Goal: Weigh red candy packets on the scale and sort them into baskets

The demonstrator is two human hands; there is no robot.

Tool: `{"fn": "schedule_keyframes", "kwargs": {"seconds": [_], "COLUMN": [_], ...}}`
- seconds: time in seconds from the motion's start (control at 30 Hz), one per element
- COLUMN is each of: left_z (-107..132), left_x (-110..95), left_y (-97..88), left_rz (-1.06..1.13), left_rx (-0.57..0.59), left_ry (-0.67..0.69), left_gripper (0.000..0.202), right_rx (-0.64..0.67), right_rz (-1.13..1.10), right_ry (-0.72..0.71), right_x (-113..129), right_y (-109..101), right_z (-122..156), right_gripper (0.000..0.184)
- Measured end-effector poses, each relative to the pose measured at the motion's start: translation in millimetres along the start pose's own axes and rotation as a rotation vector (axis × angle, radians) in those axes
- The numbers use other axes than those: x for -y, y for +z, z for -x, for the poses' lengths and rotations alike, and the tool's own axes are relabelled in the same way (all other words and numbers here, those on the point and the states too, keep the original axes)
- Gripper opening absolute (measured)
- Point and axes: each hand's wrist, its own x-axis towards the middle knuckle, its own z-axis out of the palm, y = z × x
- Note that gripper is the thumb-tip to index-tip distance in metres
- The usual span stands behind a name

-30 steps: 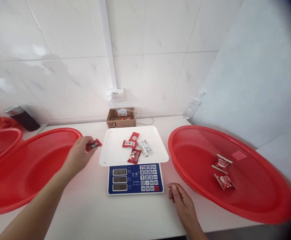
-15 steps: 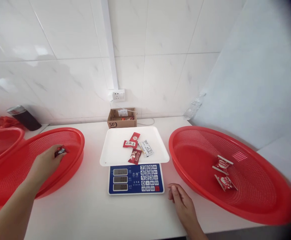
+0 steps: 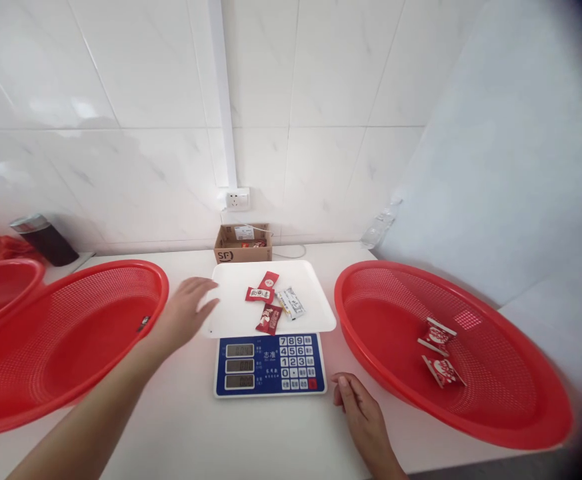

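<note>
Packets: spread across left basket, tray and right basket, with more small wrapped pieces in box.
Small basket: red, at far left, just beside left basket; black bottle and crumpled red bundle behind.
Left basket: red, holding one small dark packet just inside near right rim.
Left hand: empty, at left edge of tray, thumb and fingers spread apart; cannot tell whether touching tray.
Box: cardboard, behind tray, below wall socket.
Tray: white, on top of blue-fronted scale; bearing four packets near its middle, three red and close together, one pale packet just beside at right.
Right hand: fingers curled together, thumb laid against them, over table between scale and right basket.
Right basket: red, holding two red-and-white packets, lying close together; clear plastic behind.
</note>
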Motion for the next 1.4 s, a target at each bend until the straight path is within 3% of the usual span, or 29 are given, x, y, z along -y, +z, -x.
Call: {"fn": "schedule_keyframes", "kwargs": {"seconds": [0.1,0.23,0.53,0.73,0.93,1.1,1.27,1.4], "left_z": [-22.1,-49.2,-105.0,-114.5,-116.9,-106.4,-60.0,-15.6], "left_x": [-33.3,-58.8,-74.3,-77.8,-78.3,-75.4,-72.5,-40.0], "left_y": [25.6,48.0,78.5,86.9,71.3,48.8,27.2,-3.1], "left_rz": [0.105,0.122,0.106,0.357,0.875,1.357,1.640,1.672], "left_rx": [0.163,0.266,0.341,0.294,0.080,0.162,0.205,0.077], "left_ry": [0.097,0.061,-0.169,-0.264,-0.411,-0.579,-0.643,-0.748], "left_gripper": [0.027,0.022,0.025,0.025,0.035,0.012,0.015,0.023], "right_rx": [-0.024,-0.047,-0.029,-0.031,-0.046,-0.037,-0.047,-0.040], "right_rz": [-0.006,-0.025,-0.030,-0.021,-0.044,-0.040,-0.043,-0.046], "right_ry": [-0.010,-0.021,-0.004,0.005,-0.007,-0.011,-0.011,-0.001], "right_x": [-2.3,-3.1,0.9,3.8,7.0,4.9,-0.3,0.2], "right_y": [0.6,1.2,0.5,0.7,-0.3,-1.7,-1.4,-1.5], "right_z": [-0.1,-0.3,-0.3,-0.2,0.5,0.5,0.5,1.8], "right_gripper": [0.045,0.044,0.048,0.050,0.046,0.044,0.046,0.048]}}
